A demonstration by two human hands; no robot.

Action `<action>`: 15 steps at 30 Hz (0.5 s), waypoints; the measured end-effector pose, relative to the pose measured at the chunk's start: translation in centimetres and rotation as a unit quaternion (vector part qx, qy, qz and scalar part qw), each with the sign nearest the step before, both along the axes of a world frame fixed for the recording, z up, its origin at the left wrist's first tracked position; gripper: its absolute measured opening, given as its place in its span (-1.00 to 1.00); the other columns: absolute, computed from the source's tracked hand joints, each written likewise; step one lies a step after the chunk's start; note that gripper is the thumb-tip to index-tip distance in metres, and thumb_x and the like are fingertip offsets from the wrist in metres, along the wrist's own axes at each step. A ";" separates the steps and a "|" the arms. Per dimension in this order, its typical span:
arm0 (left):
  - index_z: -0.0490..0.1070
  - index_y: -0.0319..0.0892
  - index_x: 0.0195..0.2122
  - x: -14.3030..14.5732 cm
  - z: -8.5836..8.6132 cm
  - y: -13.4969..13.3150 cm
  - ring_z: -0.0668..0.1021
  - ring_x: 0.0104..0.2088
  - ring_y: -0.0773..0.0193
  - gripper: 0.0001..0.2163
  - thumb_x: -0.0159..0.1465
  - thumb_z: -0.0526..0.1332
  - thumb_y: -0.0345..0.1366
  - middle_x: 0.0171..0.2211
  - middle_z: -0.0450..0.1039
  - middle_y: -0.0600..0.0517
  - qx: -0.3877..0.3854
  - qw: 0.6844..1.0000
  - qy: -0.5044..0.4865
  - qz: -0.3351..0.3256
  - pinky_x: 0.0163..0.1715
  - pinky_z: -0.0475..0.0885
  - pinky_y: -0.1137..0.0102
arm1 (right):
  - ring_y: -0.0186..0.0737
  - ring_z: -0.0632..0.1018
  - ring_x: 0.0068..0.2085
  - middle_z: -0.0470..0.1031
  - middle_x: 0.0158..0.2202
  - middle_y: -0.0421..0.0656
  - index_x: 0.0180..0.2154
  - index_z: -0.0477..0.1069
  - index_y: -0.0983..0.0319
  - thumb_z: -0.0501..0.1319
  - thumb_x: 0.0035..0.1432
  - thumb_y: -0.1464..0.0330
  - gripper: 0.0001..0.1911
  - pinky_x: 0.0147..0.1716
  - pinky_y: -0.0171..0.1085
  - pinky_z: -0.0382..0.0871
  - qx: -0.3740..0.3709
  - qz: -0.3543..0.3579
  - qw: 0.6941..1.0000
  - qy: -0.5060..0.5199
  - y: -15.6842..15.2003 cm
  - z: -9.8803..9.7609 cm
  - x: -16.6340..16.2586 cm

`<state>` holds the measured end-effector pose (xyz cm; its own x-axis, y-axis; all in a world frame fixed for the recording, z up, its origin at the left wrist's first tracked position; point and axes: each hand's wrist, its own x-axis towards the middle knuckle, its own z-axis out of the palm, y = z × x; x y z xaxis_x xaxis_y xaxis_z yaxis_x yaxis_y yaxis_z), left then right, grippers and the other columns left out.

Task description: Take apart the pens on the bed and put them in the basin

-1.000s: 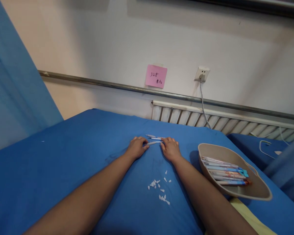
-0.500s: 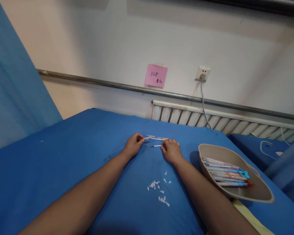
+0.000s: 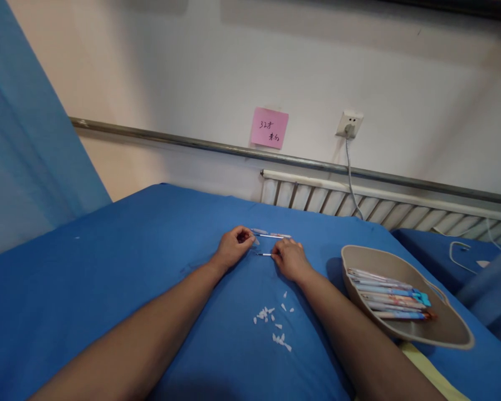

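Observation:
On the blue sheet (image 3: 121, 267) my left hand (image 3: 232, 249) is curled with its fingertips pinched on a small pale pen part (image 3: 255, 241). Beside it my right hand (image 3: 289, 259) is closed on a thin pen refill (image 3: 265, 254) whose bare tip points left toward the left hand. Just beyond both hands a second pen with a white barrel (image 3: 271, 234) lies flat on the sheet. Several small white caps (image 3: 272, 324) are scattered between my forearms.
A beige oval tray (image 3: 432, 334) holding several coloured pens (image 3: 390, 298) sits at the right. Behind the bed run a white radiator (image 3: 359, 203) and a metal rail, with a pink note (image 3: 269, 127) and a plugged wall socket (image 3: 349, 125).
The two hands have drawn apart: the left took the pale barrel part off the refill and curled closed on it, while the right kept the thin refill.

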<state>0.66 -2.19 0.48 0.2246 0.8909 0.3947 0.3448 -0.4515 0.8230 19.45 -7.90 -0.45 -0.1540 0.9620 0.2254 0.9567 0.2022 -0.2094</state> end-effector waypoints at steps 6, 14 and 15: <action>0.39 -0.20 -0.45 -0.1 -0.1 0.1 0.45 -0.46 0.32 -0.80 0.08 0.20 -0.15 -0.49 0.43 0.07 -0.005 1.000 0.000 -0.009 -0.40 0.37 0.42 | -0.15 0.40 -0.13 0.48 -0.22 -0.13 -0.28 0.40 0.18 0.11 0.19 0.34 -0.89 -0.15 -0.20 0.09 0.001 0.011 1.000 -0.004 -0.2 0.2 -0.4; 0.38 -0.20 -0.44 -0.2 -0.9 0.7 0.46 -0.46 0.30 -0.77 0.08 0.20 -0.11 -0.51 0.45 0.07 -0.009 1.000 0.017 0.003 -0.42 0.36 0.42 | -0.12 0.41 -0.11 0.50 -0.21 -0.10 -0.22 0.42 0.17 0.09 0.22 0.32 -0.83 -0.15 -0.20 0.10 -0.013 0.023 0.999 -0.029 -0.3 0.3 -0.6; 0.38 -0.20 -0.44 -0.2 -1.0 0.7 0.46 -0.47 0.30 -0.76 0.08 0.20 -0.11 -0.51 0.45 0.07 -0.010 1.000 0.019 0.001 -0.43 0.36 0.42 | -0.12 0.41 -0.11 0.50 -0.21 -0.10 -0.22 0.42 0.17 0.08 0.22 0.32 -0.83 -0.15 -0.20 0.11 -0.014 0.024 0.999 -0.031 -0.3 0.3 -0.6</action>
<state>0.45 -1.50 -0.54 0.2369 0.8990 0.3683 0.3774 -0.4345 0.8178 18.84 -8.20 -0.12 -0.2125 0.9591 0.1870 0.9575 0.2426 -0.1560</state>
